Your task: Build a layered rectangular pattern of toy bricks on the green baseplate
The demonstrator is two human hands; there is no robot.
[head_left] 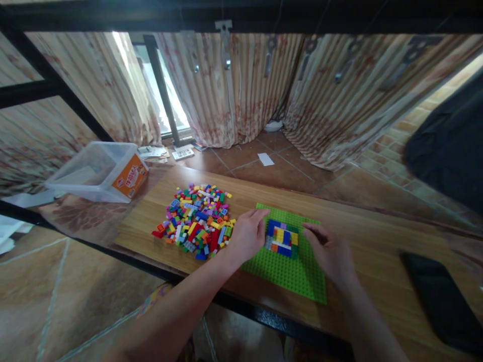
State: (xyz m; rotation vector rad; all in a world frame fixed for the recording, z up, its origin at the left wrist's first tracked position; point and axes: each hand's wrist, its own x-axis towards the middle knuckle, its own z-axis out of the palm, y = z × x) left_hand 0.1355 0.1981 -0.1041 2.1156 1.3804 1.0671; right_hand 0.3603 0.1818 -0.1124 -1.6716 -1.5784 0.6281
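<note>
A green studded baseplate point(287, 275) lies on the wooden table, carrying a low square build of toy bricks point(282, 238) in blue, yellow, white, orange and green. At the plate's left edge is my left hand point(249, 234), fingers stretched forward beside the build, with no brick visible in it. Across the build, my right hand point(331, 251) hovers over the plate's right edge. Its fingers are loosely bent and the thumb points at the build; I see nothing held. Just left of my left hand spreads a pile of loose toy bricks point(199, 218) in many colours.
A clear plastic box point(90, 168) with an orange label stands beyond the table's point(145, 216) left end. A black phone-like slab point(439, 296) lies at the right. A dark metal bar point(241, 19) crosses above. Curtains point(241, 90) and a tiled floor are behind.
</note>
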